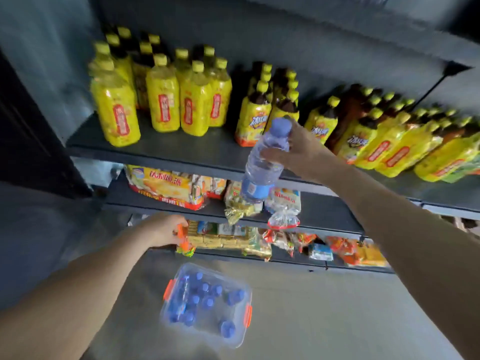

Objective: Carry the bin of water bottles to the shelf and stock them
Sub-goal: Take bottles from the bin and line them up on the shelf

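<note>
Bottles (205, 298) with blue caps stood in the clear bin (241, 331) on the floor, below both hands. One water bottle (262, 165) was gripped by the right hand (298, 149) before the upper shelf (168, 149). Left hand (163, 229) grasped an orange packet (183, 240) lower down.
</note>
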Demonstrator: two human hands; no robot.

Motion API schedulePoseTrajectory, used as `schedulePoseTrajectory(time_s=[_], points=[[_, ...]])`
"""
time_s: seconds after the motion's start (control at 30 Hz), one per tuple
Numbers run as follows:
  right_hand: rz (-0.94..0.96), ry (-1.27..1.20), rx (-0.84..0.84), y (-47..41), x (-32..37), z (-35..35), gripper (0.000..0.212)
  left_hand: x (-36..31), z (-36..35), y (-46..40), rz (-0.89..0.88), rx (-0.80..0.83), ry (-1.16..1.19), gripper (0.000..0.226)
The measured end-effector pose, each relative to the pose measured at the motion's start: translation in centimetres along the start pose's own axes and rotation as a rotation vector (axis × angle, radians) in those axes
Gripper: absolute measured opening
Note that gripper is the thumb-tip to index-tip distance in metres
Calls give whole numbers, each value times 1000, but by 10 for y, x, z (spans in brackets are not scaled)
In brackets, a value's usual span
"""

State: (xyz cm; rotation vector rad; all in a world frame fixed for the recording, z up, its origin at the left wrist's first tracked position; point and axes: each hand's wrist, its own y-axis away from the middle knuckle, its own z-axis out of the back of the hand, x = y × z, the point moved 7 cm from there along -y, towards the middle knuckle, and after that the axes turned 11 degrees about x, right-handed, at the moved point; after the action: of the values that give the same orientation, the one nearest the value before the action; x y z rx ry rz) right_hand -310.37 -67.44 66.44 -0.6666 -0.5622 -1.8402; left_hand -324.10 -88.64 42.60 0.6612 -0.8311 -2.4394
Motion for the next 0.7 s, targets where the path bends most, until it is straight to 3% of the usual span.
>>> schedulePoseTrajectory(time_s=[0.13,0.33,0.5,0.7], points=[[152,-34,-199,0,100,98,49,-14,130,73,-71,-376,-91,28],[221,21,-426,-6,197,205,46,-69,302,210,-181,-994,-228,21],[212,39,-524,-30,226,242,51,-100,384,239,-205,-1123,-266,32],[176,132,-590,-95,223,282,53,-108,460,211,-71,-1165,-260,45]])
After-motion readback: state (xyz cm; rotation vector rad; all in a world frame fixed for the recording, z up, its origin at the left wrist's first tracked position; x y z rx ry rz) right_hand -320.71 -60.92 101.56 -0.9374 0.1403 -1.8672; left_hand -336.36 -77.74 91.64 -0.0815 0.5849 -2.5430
